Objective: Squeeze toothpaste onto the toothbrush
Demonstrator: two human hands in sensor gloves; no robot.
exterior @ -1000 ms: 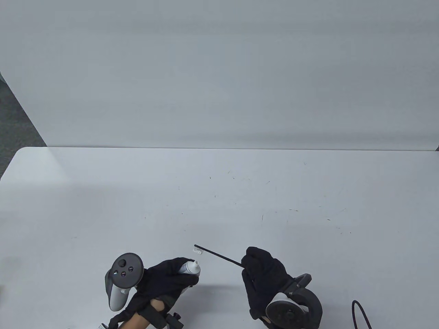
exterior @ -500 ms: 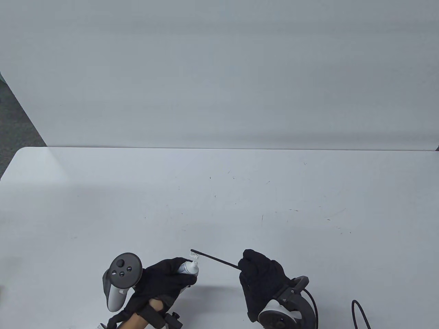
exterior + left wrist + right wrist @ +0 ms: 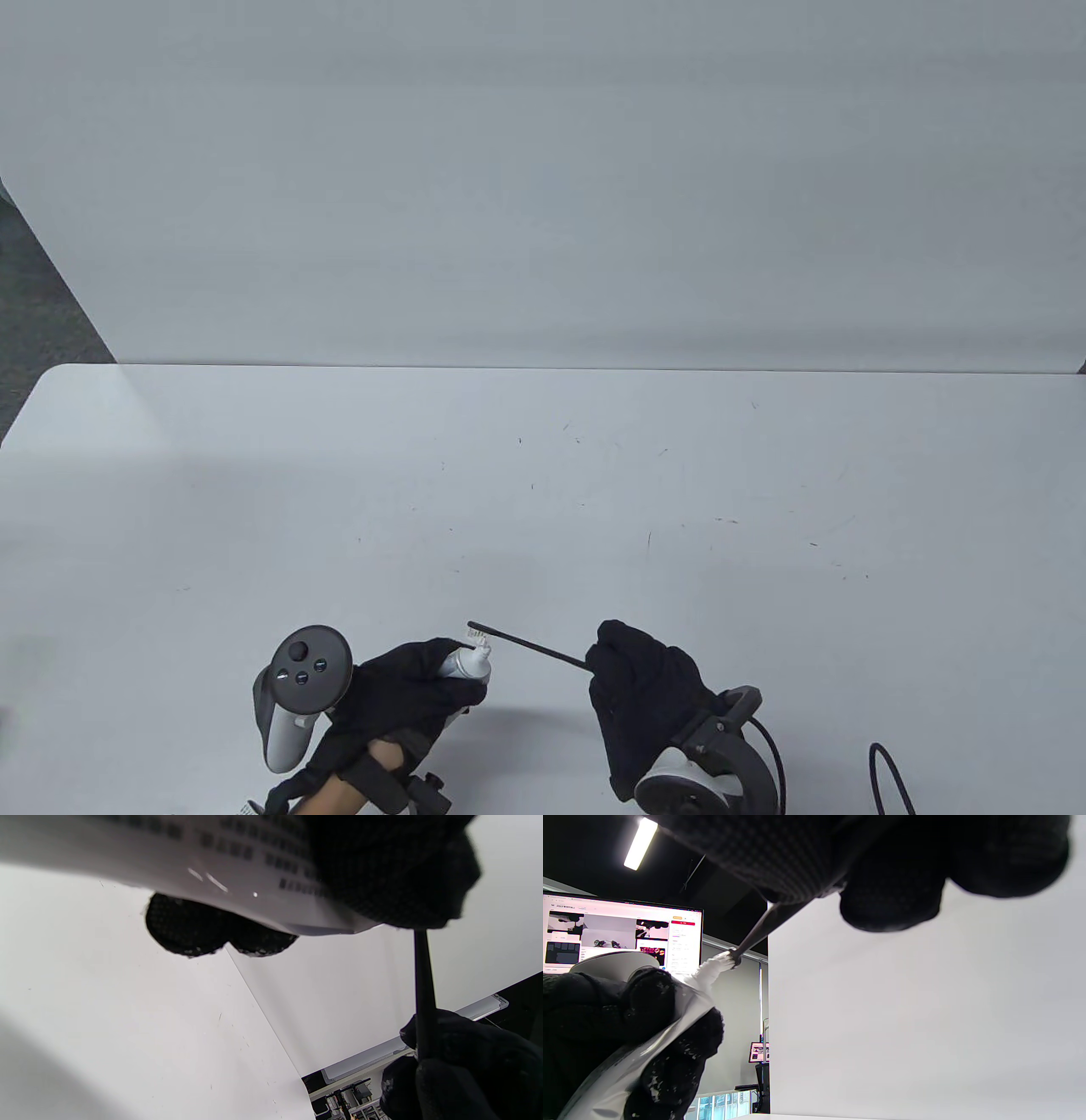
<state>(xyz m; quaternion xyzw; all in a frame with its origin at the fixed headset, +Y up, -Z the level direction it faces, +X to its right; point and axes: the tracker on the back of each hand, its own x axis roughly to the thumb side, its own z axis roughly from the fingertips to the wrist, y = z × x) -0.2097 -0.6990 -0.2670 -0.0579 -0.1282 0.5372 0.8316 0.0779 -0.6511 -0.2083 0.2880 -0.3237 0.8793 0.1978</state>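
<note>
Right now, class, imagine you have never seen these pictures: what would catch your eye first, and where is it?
Near the table's front edge, two black-gloved hands meet: the left hand grips a white toothpaste tube, its nozzle right at the bristles of a thin black toothbrush held by the right hand. A grey tracker sits on the left hand.

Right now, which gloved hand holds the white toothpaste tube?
The left hand grips the white toothpaste tube; the right hand holds the thin black toothbrush.

White table (image 3: pixel 543 475) meets white backdrop (image 3: pixel 543 170) (monitor (image 3: pixel 623 933) glowing beyond).
</note>
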